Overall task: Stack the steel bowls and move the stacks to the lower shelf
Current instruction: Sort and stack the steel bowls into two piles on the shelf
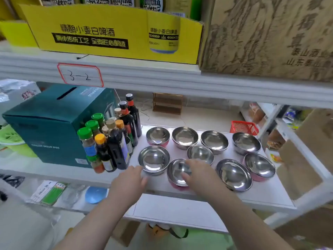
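Note:
Several steel bowls stand singly on the white middle shelf (266, 197), some with pink outsides. My right hand (200, 175) rests on the rim of the front middle bowl (177, 171), fingers over its edge and thumb inside. My left hand (128, 183) reaches toward the front left bowl (153, 158), its fingertips at the bowl's near rim, holding nothing. Other bowls sit behind, such as the back left bowl (157, 135) and the front right bowl (234, 175). A lower shelf (173, 212) shows below the front edge.
A cluster of sauce and spice bottles (111, 139) stands just left of the bowls, beside a teal box (48, 121). A red basket (244, 127) sits behind on the right. The upper shelf (162, 76) with yellow and brown cartons hangs overhead.

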